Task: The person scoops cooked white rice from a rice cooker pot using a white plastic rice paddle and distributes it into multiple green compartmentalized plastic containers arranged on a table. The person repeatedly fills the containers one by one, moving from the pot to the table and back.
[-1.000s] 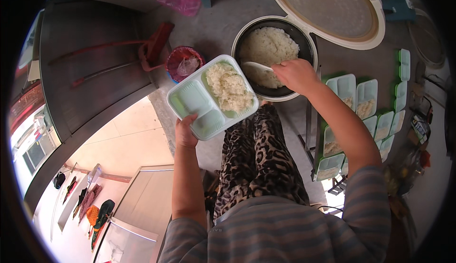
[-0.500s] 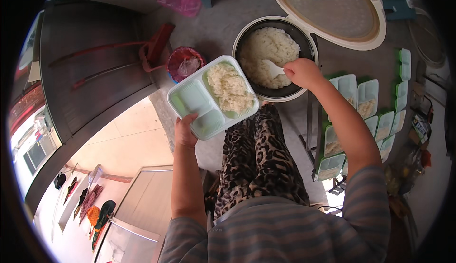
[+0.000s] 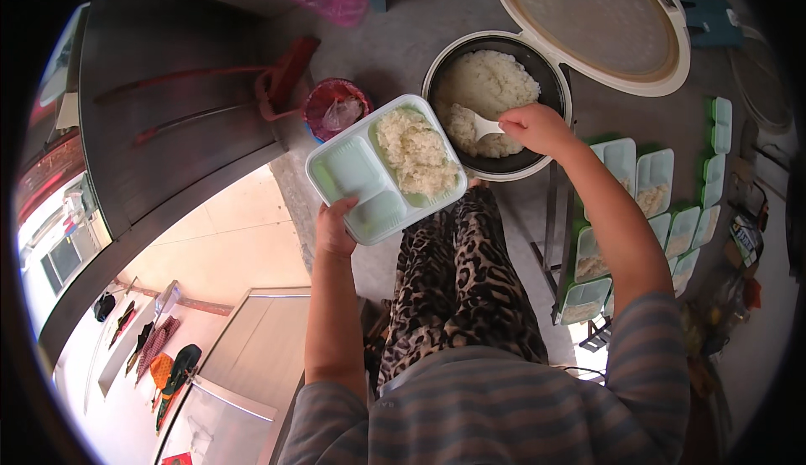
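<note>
beside the unemptied rice cooker [image 3: 554, 91], the meal tray [image 3: 346, 167], one compartment filled with rice [image 3: 416, 150], two bare, is gripped at its near edge by the left hand [image 3: 336, 228]; the rice paddle [image 3: 487, 128] inside is held by the right hand [image 3: 537, 129].

Striped, perhaps grey shirt [image 3: 495, 406], leopard-print trousers [image 3: 483, 301]

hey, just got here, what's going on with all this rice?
A person is handling rice with both hands. The left hand holds a tray with rice in its largest compartment. The right hand grips a white scoop, its blade at the rice in the cooker. The cooker's lid is open. More trays sit to the right, several with rice in them.
</note>
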Demonstrator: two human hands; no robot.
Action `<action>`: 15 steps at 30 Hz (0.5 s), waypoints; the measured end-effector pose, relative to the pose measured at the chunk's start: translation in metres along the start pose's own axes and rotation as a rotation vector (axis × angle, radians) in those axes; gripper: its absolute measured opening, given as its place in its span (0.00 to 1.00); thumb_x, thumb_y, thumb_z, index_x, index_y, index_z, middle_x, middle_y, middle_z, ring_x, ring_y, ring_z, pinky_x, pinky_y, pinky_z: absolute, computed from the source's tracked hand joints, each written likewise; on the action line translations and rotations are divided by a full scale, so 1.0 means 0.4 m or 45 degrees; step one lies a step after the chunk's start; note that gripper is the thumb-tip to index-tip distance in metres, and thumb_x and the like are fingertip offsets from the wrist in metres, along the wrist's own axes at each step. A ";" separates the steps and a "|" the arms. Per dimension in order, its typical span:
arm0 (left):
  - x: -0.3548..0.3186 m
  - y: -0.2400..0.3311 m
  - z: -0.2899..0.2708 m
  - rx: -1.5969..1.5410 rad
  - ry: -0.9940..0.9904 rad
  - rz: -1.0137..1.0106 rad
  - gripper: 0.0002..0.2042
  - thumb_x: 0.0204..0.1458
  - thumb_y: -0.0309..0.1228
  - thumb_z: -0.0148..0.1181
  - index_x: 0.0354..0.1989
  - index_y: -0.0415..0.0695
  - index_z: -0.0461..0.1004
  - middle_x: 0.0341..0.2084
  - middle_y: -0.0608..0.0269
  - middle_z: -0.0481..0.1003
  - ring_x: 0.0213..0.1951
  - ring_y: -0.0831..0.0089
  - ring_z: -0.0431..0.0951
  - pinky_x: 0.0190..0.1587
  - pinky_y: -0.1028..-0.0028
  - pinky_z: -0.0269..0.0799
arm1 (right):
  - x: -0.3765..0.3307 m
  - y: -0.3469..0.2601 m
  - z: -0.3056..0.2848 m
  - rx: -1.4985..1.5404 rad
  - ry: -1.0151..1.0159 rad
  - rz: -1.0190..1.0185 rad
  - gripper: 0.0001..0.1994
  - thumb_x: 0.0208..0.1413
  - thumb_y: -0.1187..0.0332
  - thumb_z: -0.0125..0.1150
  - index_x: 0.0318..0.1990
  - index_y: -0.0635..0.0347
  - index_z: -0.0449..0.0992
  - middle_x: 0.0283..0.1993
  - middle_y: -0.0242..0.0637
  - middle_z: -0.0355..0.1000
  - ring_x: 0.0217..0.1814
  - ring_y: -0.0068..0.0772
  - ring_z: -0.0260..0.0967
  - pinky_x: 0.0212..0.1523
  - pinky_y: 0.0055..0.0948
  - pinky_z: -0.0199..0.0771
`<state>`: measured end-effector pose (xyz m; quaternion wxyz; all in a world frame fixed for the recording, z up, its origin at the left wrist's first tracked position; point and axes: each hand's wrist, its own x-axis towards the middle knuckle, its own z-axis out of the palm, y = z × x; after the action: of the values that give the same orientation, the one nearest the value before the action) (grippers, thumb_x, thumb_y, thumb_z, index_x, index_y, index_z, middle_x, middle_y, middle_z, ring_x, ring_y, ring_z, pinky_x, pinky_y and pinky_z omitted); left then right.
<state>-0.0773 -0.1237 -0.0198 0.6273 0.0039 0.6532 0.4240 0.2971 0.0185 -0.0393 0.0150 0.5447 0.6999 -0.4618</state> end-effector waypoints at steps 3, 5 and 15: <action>-0.001 -0.001 -0.005 -0.016 -0.012 -0.005 0.21 0.45 0.19 0.50 0.52 0.33 0.67 0.44 0.53 0.73 0.45 0.58 0.76 0.48 0.62 0.75 | -0.031 0.028 -0.008 0.263 0.131 0.088 0.12 0.56 0.60 0.56 0.41 0.55 0.79 0.29 0.40 0.75 0.29 0.37 0.72 0.33 0.32 0.69; -0.006 0.002 0.001 -0.028 -0.032 0.001 0.22 0.45 0.19 0.50 0.53 0.34 0.67 0.45 0.53 0.73 0.45 0.58 0.76 0.48 0.62 0.75 | -0.069 0.027 -0.022 0.359 0.262 0.113 0.11 0.57 0.63 0.57 0.42 0.58 0.79 0.29 0.40 0.75 0.29 0.34 0.72 0.32 0.29 0.69; -0.070 0.024 0.184 -0.170 -0.277 0.036 0.24 0.46 0.17 0.50 0.56 0.32 0.62 0.48 0.49 0.72 0.47 0.56 0.76 0.50 0.60 0.75 | -0.298 -0.209 -0.021 -0.379 0.943 -0.314 0.16 0.53 0.70 0.61 0.51 0.47 0.77 0.23 0.33 0.64 0.25 0.35 0.65 0.27 0.33 0.67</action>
<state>-0.0159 -0.0921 0.0194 0.6872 0.0173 0.5517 0.4723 0.2847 -0.0635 0.0809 -0.2144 0.5780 0.7771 -0.1268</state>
